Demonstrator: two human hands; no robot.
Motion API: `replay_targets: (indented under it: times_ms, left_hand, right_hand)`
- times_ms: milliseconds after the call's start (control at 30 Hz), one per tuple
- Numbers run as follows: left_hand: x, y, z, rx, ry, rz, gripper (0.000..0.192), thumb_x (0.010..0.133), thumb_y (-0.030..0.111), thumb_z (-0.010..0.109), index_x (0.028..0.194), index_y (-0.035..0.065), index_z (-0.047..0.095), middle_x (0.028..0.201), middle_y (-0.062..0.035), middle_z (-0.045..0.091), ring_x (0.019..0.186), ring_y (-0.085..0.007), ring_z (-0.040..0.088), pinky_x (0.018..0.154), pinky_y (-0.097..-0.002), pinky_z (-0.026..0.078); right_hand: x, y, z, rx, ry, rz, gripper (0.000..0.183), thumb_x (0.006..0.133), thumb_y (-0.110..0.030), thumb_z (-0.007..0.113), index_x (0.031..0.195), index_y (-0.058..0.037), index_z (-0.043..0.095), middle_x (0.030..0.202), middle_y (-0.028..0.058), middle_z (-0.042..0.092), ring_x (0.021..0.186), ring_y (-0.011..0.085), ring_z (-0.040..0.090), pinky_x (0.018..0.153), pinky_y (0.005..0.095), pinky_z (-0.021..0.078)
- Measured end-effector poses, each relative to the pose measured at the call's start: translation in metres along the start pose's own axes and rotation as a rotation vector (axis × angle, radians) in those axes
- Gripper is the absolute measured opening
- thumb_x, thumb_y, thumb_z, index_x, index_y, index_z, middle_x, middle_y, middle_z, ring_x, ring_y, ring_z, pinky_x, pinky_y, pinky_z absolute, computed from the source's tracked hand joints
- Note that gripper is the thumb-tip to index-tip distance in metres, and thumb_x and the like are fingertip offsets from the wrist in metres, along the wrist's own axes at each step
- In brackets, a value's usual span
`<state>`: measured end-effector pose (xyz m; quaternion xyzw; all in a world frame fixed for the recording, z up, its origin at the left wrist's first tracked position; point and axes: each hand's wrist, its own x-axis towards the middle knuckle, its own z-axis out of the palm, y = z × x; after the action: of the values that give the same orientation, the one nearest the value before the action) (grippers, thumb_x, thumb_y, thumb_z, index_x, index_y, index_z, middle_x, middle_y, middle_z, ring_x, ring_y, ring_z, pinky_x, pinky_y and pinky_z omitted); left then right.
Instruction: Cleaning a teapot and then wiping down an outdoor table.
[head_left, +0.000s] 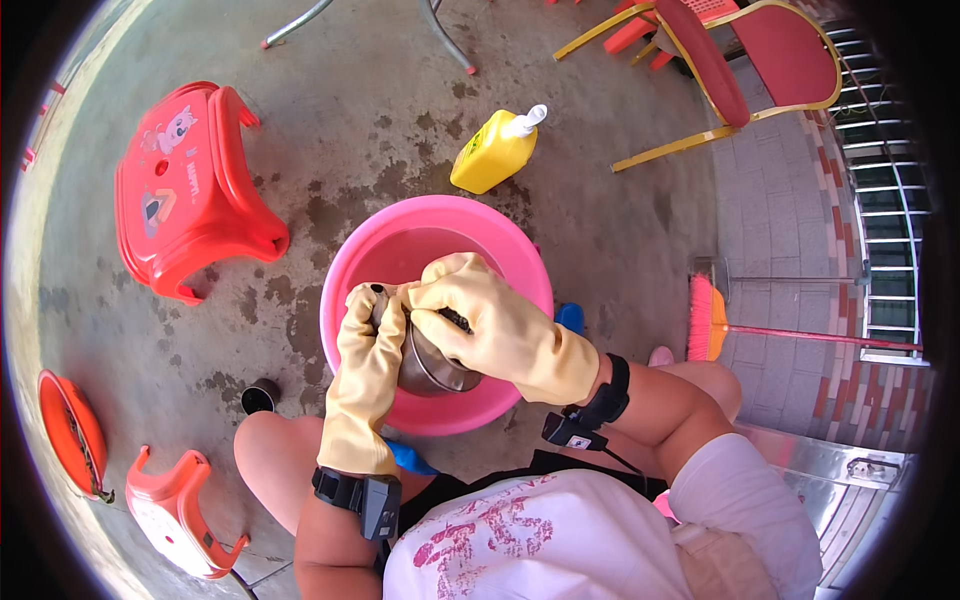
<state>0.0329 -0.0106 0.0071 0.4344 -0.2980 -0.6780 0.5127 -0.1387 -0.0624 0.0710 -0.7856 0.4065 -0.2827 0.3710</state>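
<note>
Both of my hands wear cream rubber gloves and are over a pink plastic basin (439, 422). My left hand (367, 337) is closed around the handle (380, 304) of a brownish metal pot (429, 369), which is tilted above the basin. In my right hand (480, 322) a dark, rough-textured scrubber (455, 320) shows between thumb and fingers. The right fingertips meet the pot near the base of its handle, close to the left fingers. The gloves hide much of the pot.
A yellow pump bottle (491, 154) stands beyond the basin. Left are a red plastic stool (180, 187), a black cup (260, 396), a smaller stool (180, 517) and an orange basin (71, 431). Right are a red-padded chair (787, 52) and a broom (709, 319). The concrete floor has wet patches.
</note>
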Motion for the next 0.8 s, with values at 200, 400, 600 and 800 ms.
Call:
replay_targets:
  times_ms: [200, 400, 600, 800]
  left_hand:
    - [-0.005, -0.001, 0.005, 0.052, 0.060, -0.012, 0.010, 0.112, 0.011, 0.058, 0.113, 0.0046, 0.065, 0.111, -0.0009, 0.058, 0.101, -0.0111, 0.057, 0.096, -0.0271, 0.047]
    - [-0.007, -0.018, -0.002, 0.051, 0.014, 0.086, 0.007, 0.112, 0.009, 0.057, 0.114, 0.0052, 0.063, 0.108, 0.0006, 0.058, 0.100, -0.0104, 0.056, 0.096, -0.0264, 0.047]
    - [-0.009, -0.004, 0.001, -0.089, 0.105, -0.002, 0.012, 0.113, 0.010, 0.055, 0.116, 0.0055, 0.065, 0.121, -0.0056, 0.072, 0.107, -0.0133, 0.067, 0.098, -0.0296, 0.055]
    - [-0.004, -0.012, 0.001, -0.211, 0.129, 0.017, 0.018, 0.112, 0.009, 0.056, 0.126, 0.0050, 0.067, 0.124, -0.0073, 0.072, 0.114, -0.0168, 0.068, 0.104, -0.0322, 0.056]
  right_hand:
    - [0.004, 0.025, -0.006, -0.011, 0.029, 0.294, 0.007, 0.093, -0.009, 0.070, 0.094, -0.0028, 0.074, 0.096, 0.0130, 0.072, 0.100, 0.0341, 0.067, 0.093, 0.0458, 0.0514]
    - [-0.004, 0.004, 0.003, -0.053, 0.025, -0.064, 0.006, 0.093, -0.005, 0.068, 0.097, -0.0018, 0.071, 0.102, 0.0137, 0.073, 0.106, 0.0341, 0.067, 0.096, 0.0437, 0.0518]
    - [-0.011, -0.006, -0.001, 0.057, 0.107, 0.004, 0.006, 0.094, -0.006, 0.071, 0.100, -0.0037, 0.070, 0.104, 0.0134, 0.073, 0.105, 0.0321, 0.066, 0.096, 0.0431, 0.0519]
    - [0.012, 0.010, -0.004, 0.058, 0.016, 0.160, 0.010, 0.090, -0.005, 0.071, 0.081, -0.0038, 0.067, 0.090, 0.0133, 0.069, 0.092, 0.0323, 0.064, 0.089, 0.0440, 0.0497]
